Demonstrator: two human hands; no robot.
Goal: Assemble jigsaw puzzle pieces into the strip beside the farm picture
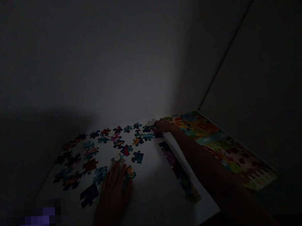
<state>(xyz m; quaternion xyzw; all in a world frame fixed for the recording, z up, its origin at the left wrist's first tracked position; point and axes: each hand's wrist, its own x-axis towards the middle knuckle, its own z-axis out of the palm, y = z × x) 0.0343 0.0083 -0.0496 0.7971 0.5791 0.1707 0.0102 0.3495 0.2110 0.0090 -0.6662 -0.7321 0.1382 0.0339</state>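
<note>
My left hand (pixel 116 182) lies on the white tabletop with its fingers stretched out, among loose jigsaw puzzle pieces. One pale puzzle piece (pixel 118 157) touches its fingertips, and an orange and teal piece (pixel 130 172) sits beside its index finger. At the far edge, my right hand (pixel 163 126) is closed, its fingertips on a dark puzzle piece (pixel 155 129). A joined strip of dark puzzle pieces (pixel 178 169), with a purple figure near its far end, runs along the table left of my right forearm.
Several loose pieces (pixel 90 164) spread over the left and back of the white table (pixel 150 190). To the right lies a colourful picture sheet (pixel 204 128) with animals, partly behind my right arm. Walls (pixel 138 59) rise behind and to the right. The light is very dim.
</note>
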